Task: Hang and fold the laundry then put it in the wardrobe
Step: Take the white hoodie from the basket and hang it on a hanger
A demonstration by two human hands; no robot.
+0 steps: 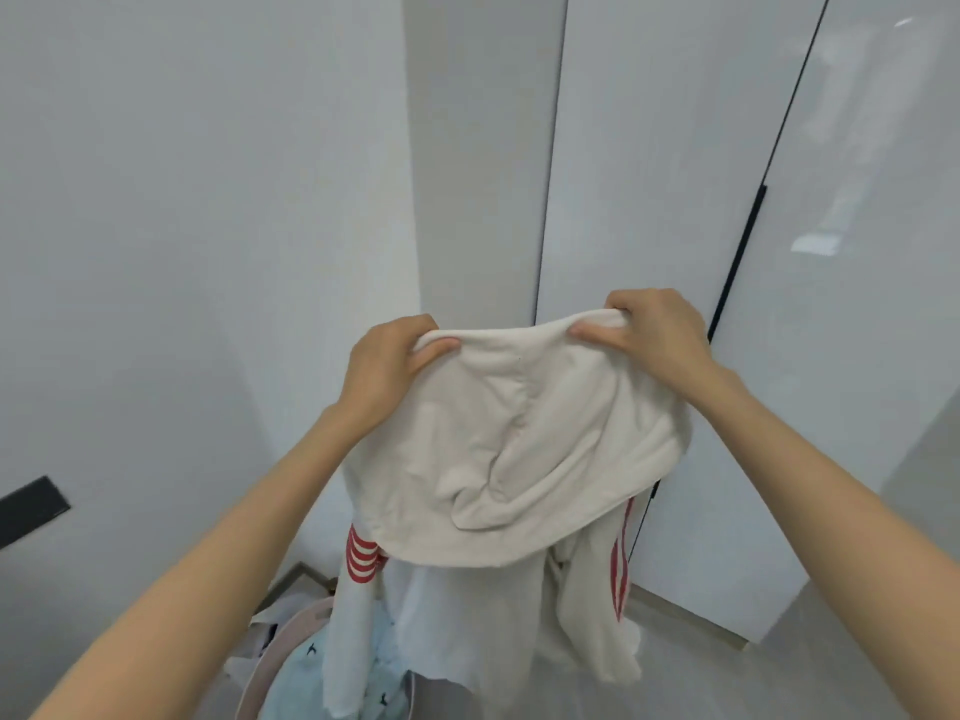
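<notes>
No readable text or labels anywhere.

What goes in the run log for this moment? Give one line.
left hand: grips cream garment | right hand: grips it | wardrobe doors: closed

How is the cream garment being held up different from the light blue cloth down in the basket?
The cream garment has red stripes; the light blue cloth carries small dark prints. The cream garment hangs in the air, gripped by the left hand and the right hand; the light blue cloth lies in the basket. Both are soft laundry.
</notes>
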